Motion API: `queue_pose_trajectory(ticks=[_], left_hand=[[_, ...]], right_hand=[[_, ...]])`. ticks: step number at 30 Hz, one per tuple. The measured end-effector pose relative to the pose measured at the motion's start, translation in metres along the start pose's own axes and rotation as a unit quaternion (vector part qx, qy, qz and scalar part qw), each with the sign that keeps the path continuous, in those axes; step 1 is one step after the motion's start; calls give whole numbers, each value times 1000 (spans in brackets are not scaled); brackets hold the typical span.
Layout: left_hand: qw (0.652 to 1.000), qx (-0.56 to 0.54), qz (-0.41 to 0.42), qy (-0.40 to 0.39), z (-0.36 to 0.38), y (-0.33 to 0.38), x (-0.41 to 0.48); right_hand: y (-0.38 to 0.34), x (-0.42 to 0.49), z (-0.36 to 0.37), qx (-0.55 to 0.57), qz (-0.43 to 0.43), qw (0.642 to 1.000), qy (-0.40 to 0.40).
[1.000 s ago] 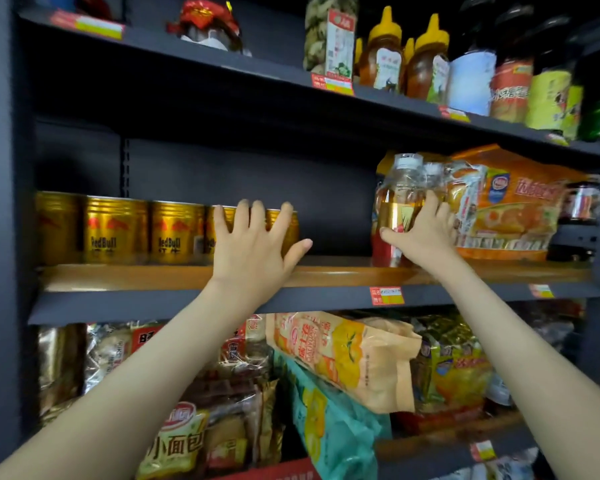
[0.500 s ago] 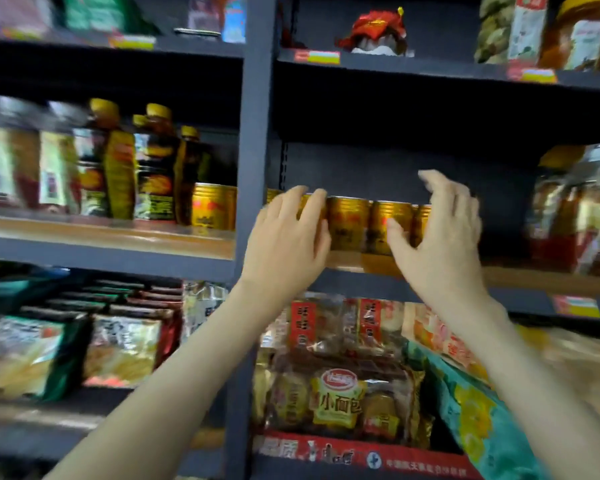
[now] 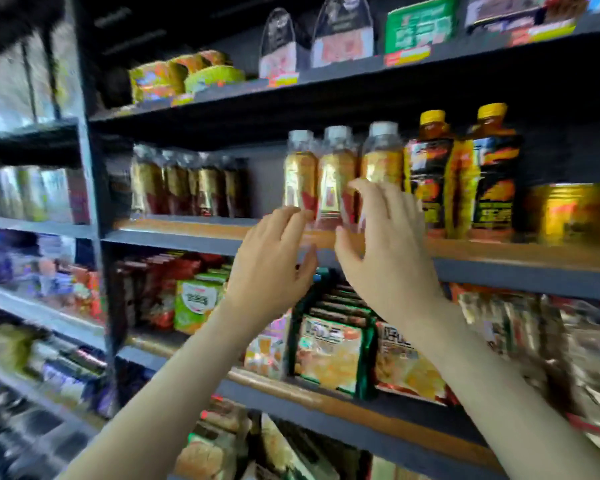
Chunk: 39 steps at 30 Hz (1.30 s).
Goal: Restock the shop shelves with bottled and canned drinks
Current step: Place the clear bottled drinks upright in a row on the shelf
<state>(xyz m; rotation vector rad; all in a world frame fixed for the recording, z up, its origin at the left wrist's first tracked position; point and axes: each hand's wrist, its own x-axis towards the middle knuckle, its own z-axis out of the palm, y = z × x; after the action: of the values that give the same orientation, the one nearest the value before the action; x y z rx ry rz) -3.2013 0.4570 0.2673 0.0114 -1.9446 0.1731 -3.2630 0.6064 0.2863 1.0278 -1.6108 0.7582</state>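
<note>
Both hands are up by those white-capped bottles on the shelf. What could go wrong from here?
1. The three white-capped bottles stand close together near the shelf's front edge; a clumsy grab by the left hand or right hand might tip one off.
2. The yellow-capped bottles stand just beside the right hand, so it could knock them over.

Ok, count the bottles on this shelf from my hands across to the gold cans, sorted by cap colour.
White-capped clear plastic bottles with gold labels: 3
Yellow-capped amber plastic bottles with black labels: 2
Total: 5
</note>
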Motion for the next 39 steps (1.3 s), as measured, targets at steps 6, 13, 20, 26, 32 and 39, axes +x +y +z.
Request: queue_pose_trajectory(ticks=[6, 13, 20, 26, 32, 39], left_hand=[[995, 62, -76, 4, -25, -141, -25], [994, 45, -101, 10, 12, -243, -31], [997, -59, -45, 3, 71, -275, 8], [993, -111, 28, 40, 90, -275, 39], [987, -145, 55, 32, 94, -279, 51], [963, -249, 77, 62, 78, -305, 34]], right_hand=[[-87, 50, 114, -8, -13, 999, -32], [-60, 91, 195, -178, 126, 975, -41], [-45, 105, 217, -265, 204, 942, -24], [-41, 125, 217, -342, 252, 905, -32], [-54, 133, 225, -272, 262, 926, -18], [-100, 123, 240, -204, 107, 971, 60]])
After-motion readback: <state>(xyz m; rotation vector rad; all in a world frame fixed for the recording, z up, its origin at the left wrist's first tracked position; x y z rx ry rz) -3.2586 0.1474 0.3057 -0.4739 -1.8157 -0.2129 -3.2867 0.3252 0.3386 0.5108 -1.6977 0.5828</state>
